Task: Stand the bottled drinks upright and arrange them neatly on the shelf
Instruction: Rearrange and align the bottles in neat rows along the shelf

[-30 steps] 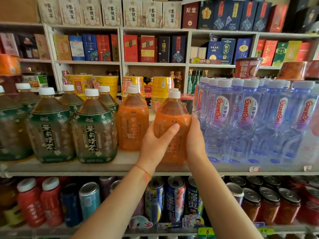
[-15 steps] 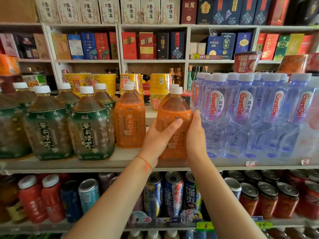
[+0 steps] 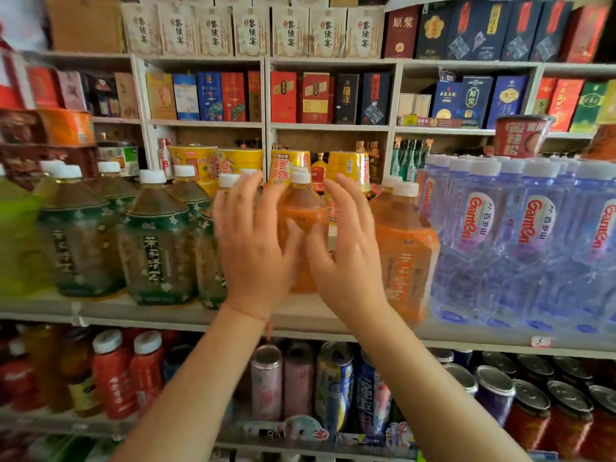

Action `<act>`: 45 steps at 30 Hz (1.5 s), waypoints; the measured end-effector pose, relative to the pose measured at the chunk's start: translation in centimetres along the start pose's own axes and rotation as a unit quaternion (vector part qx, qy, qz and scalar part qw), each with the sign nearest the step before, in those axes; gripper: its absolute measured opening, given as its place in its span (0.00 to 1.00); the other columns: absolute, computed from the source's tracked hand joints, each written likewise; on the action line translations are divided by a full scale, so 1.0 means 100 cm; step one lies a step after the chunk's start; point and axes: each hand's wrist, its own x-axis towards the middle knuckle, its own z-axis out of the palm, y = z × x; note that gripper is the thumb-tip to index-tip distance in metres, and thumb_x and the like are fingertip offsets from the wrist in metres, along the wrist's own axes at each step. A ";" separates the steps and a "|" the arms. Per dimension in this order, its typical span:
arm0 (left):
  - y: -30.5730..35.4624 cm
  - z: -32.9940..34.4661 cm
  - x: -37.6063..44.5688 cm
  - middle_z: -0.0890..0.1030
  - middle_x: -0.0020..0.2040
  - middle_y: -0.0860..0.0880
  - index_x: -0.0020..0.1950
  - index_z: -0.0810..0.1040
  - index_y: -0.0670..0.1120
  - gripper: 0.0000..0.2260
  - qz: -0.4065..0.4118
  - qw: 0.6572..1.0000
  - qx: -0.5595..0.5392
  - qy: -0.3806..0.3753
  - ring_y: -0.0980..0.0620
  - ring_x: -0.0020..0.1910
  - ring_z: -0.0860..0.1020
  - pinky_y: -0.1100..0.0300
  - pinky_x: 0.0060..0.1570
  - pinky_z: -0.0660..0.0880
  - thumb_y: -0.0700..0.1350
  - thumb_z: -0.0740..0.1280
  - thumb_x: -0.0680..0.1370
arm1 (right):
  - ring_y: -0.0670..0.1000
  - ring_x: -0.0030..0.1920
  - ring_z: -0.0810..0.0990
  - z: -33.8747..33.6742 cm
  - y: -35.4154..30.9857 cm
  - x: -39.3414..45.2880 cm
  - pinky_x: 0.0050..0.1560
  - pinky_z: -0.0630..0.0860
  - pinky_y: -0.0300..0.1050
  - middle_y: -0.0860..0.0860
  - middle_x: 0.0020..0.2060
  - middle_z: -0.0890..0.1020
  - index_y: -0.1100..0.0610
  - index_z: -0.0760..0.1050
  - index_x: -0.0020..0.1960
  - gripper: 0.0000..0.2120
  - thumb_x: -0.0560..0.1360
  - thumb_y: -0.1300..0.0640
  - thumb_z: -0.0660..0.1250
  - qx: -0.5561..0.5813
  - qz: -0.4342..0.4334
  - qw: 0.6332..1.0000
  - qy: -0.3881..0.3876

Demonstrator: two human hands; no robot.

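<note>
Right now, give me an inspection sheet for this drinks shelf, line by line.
Surface: pale shelf board, bottles standing on it.
Job's things: orange white-capped tea bottle upright between both hands; second orange bottle to its right; dark green-labelled tea bottles to its left, upright.
Clutter: clear blue water bottles; drink cans on the shelf below.
Grippers: left hand and right hand, fingers spread; contact with the bottle blurred.
Cables: nothing seen.
Surroundings: boxed goods on the back shelves.
</note>
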 end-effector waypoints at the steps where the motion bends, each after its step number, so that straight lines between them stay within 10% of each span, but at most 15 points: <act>1: -0.014 -0.003 0.011 0.73 0.71 0.40 0.68 0.75 0.43 0.18 0.009 0.998 0.054 -0.014 0.40 0.74 0.68 0.38 0.76 0.57 0.47 0.63 0.80 | 0.54 0.75 0.64 0.009 -0.001 0.011 0.74 0.65 0.55 0.57 0.73 0.68 0.62 0.67 0.73 0.23 0.79 0.59 0.61 -0.015 0.011 1.000 -0.021; 8: -0.050 0.009 0.025 0.70 0.72 0.40 0.54 0.81 0.44 0.14 -0.022 0.976 0.158 -0.145 0.41 0.60 0.75 0.46 0.55 0.75 0.50 0.61 0.78 | 0.58 0.52 0.78 0.065 0.022 0.096 0.46 0.77 0.51 0.57 0.57 0.78 0.48 0.68 0.71 0.19 0.81 0.52 0.57 -0.241 0.128 0.934 -0.232; 20: -0.058 0.009 0.019 0.71 0.73 0.41 0.53 0.82 0.44 0.16 -0.015 0.990 0.102 -0.101 0.44 0.57 0.76 0.48 0.54 0.75 0.51 0.58 0.81 | 0.51 0.34 0.75 0.047 0.018 0.086 0.32 0.72 0.48 0.48 0.33 0.75 0.56 0.73 0.45 0.09 0.74 0.50 0.66 -0.199 0.115 0.966 -0.116; 24: -0.046 -0.006 0.023 0.70 0.75 0.43 0.60 0.81 0.46 0.19 -0.058 0.993 -0.072 -0.070 0.43 0.73 0.68 0.42 0.69 0.68 0.55 0.56 0.82 | 0.50 0.34 0.77 0.025 -0.009 0.083 0.34 0.76 0.48 0.49 0.32 0.77 0.57 0.77 0.43 0.06 0.72 0.54 0.68 -0.160 0.116 0.976 -0.093; 28: -0.013 -0.041 0.017 0.71 0.71 0.55 0.72 0.69 0.54 0.27 -0.090 0.932 -0.298 -0.187 0.55 0.71 0.69 0.52 0.70 0.70 0.63 0.65 0.75 | 0.47 0.33 0.73 0.000 -0.041 0.102 0.35 0.72 0.43 0.49 0.32 0.77 0.60 0.79 0.40 0.07 0.70 0.55 0.69 -0.091 0.154 0.977 -0.114; 34: -0.009 -0.065 0.001 0.84 0.59 0.53 0.69 0.69 0.56 0.34 -0.309 0.723 -0.525 -0.326 0.52 0.57 0.83 0.49 0.57 0.80 0.49 0.80 0.66 | 0.50 0.31 0.69 -0.002 -0.052 0.108 0.31 0.67 0.42 0.51 0.29 0.70 0.61 0.75 0.34 0.13 0.70 0.52 0.70 -0.064 0.235 0.949 -0.202; 40: -0.013 -0.064 -0.017 0.85 0.57 0.49 0.66 0.73 0.52 0.32 -0.415 0.666 -0.543 -0.298 0.46 0.55 0.85 0.41 0.58 0.79 0.48 0.80 0.65 | 0.51 0.31 0.69 0.028 -0.034 0.099 0.35 0.67 0.44 0.52 0.30 0.69 0.56 0.76 0.35 0.20 0.77 0.41 0.65 -0.092 0.256 0.919 -0.285; 45: -0.025 -0.069 -0.034 0.84 0.58 0.47 0.69 0.72 0.52 0.30 -0.403 0.670 -0.562 -0.269 0.44 0.56 0.84 0.42 0.57 0.80 0.46 0.77 0.68 | 0.50 0.31 0.73 0.041 0.005 0.099 0.33 0.67 0.42 0.50 0.34 0.77 0.56 0.75 0.44 0.11 0.80 0.51 0.60 -0.114 0.229 0.956 -0.142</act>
